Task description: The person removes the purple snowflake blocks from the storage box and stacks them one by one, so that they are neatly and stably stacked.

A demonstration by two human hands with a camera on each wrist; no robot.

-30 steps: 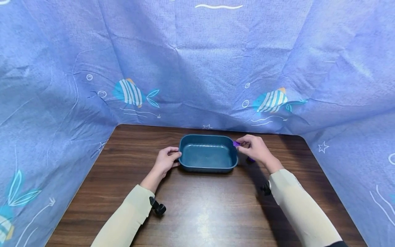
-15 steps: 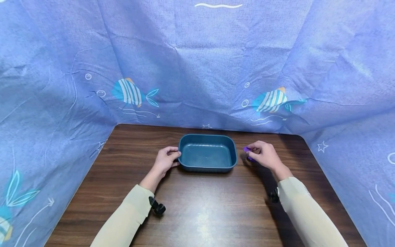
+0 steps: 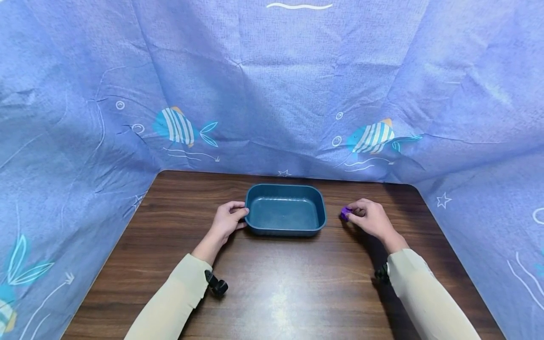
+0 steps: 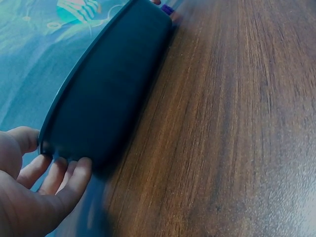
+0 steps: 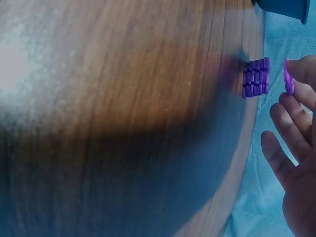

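Note:
A dark teal plastic basin (image 3: 284, 232) stands on the table with nothing visible inside. My left hand (image 3: 226, 219) grips its left end, the thumb at the rim and the fingertips against the outer wall in the left wrist view. To the basin's right, my right hand (image 3: 371, 219) pinches a thin purple piece (image 5: 288, 79) between thumb and finger. Just below that piece is a short stack of several ridged purple pieces (image 5: 256, 78) on the table; a small gap separates them in the right wrist view. From the head, piece and stack overlap.
The brown wood-grain table (image 3: 272, 283) has rounded far corners. A blue curtain (image 3: 272, 94) printed with striped fish hangs behind it and along both sides. A small black camera (image 3: 217, 285) is strapped at the left cuff.
My right hand has moved from the basin's right rim rightward and nearer to me, bringing the purple piece over the stack. The left hand keeps its hold on the basin.

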